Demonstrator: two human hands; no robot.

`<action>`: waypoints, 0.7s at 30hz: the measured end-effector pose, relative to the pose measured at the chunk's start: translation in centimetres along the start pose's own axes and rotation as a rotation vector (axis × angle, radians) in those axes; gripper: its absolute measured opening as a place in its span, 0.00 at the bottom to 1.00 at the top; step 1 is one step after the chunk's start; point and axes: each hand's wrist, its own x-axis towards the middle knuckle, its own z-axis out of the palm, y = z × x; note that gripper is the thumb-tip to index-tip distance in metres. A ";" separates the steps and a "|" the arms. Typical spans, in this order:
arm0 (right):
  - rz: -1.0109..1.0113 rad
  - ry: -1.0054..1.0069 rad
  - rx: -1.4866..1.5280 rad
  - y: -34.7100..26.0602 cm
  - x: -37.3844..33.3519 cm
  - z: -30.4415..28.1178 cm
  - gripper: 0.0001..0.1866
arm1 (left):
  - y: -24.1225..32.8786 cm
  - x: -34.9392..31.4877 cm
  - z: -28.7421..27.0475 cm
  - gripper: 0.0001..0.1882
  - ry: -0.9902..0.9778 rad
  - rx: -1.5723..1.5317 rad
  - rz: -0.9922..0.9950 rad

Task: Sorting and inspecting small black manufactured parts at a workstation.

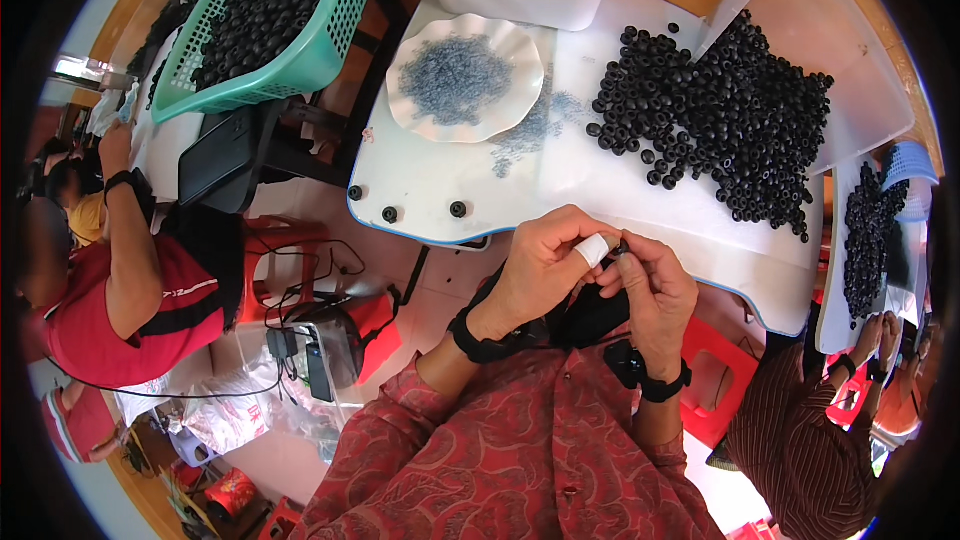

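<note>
Now, left hand (535, 265): its fingertips close on the small black piece (621, 248); a white wrap (592, 250) probably dulls one digit, so bare tips suit the fine work.
Small black piece: where both hands meet by the table's near edge, centre of this clock; its far side is hidden.
Right hand (660, 290): thumb and forefinger pinch that piece; light pressure and steady wrists should serve best.
White blue-edged table (575, 190): three separate round black beads (458, 209) near nine o'clock; a scalloped white plate (528, 65) of tiny translucent grey-blue pieces (450, 80) between ten and eleven, some spilled beside it; a white plastic tub (520, 2) past eleven; a heap of black ring-shaped beads (725, 125) between one and two, against a tilted clear plastic box (860, 90).
Room: a teal perforated plastic basket (322, 52) at ten; a person in a red shirt (140, 335) towards nine; a red plastic stool (740, 360) and a person in a dark striped top (800, 430) between four and five.
</note>
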 end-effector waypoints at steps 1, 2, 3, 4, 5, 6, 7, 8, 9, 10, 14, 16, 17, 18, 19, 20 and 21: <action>-0.003 0.001 0.000 0.0 0.0 0.0 0.11 | 0.2 0.0 -0.1 0.08 -0.006 -0.028 -0.042; -0.006 0.001 0.000 0.1 0.0 0.0 0.11 | 0.3 -0.1 -0.1 0.08 -0.013 -0.057 -0.083; -0.007 0.002 0.000 0.1 0.0 0.0 0.11 | 0.4 -0.1 -0.2 0.08 -0.019 -0.086 -0.126; 0.000 0.005 -0.004 0.1 0.0 0.0 0.11 | 0.4 -0.1 -0.3 0.08 -0.023 -0.093 -0.139; 0.008 0.008 -0.008 0.0 0.0 0.1 0.11 | 0.3 0.0 -0.3 0.08 -0.028 -0.101 -0.153; 0.015 0.012 -0.012 0.0 0.0 0.1 0.11 | 0.3 0.0 -0.4 0.09 -0.033 -0.110 -0.166; 0.009 0.010 -0.017 0.0 0.0 0.1 0.11 | 0.3 0.0 -0.3 0.08 -0.032 -0.123 -0.170; 0.003 0.009 -0.021 0.2 -0.1 0.0 0.11 | 0.2 0.0 -0.3 0.08 -0.032 -0.136 -0.174; -0.003 0.007 -0.026 0.3 -0.1 0.0 0.11 | 0.3 0.1 -0.3 0.08 -0.030 -0.148 -0.178; -0.007 0.005 -0.031 0.3 -0.1 -0.1 0.11 | 0.2 0.1 -0.3 0.08 -0.030 -0.149 -0.182; -0.011 0.010 -0.055 0.2 -0.1 0.1 0.11 | 0.1 0.1 -0.4 0.08 -0.031 -0.163 -0.198; -0.010 0.017 -0.056 0.2 -0.1 0.1 0.12 | 0.1 0.1 -0.4 0.07 -0.030 -0.170 -0.207; -0.012 0.018 -0.052 0.2 -0.2 0.2 0.12 | 0.1 0.1 -0.4 0.07 -0.029 -0.172 -0.212; -0.014 0.019 -0.047 0.2 -0.2 0.2 0.13 | 0.2 0.1 -0.4 0.08 -0.028 -0.173 -0.217; -0.029 0.022 -0.064 0.2 -0.2 0.3 0.14 | 0.0 0.1 -0.3 0.08 -0.022 -0.180 -0.222; -0.043 0.024 -0.081 0.1 -0.1 0.3 0.14 | -0.2 0.1 -0.3 0.08 -0.016 -0.188 -0.227; -0.058 0.027 -0.099 0.0 -0.1 0.4 0.15 | -0.4 0.1 -0.3 0.08 -0.010 -0.196 -0.233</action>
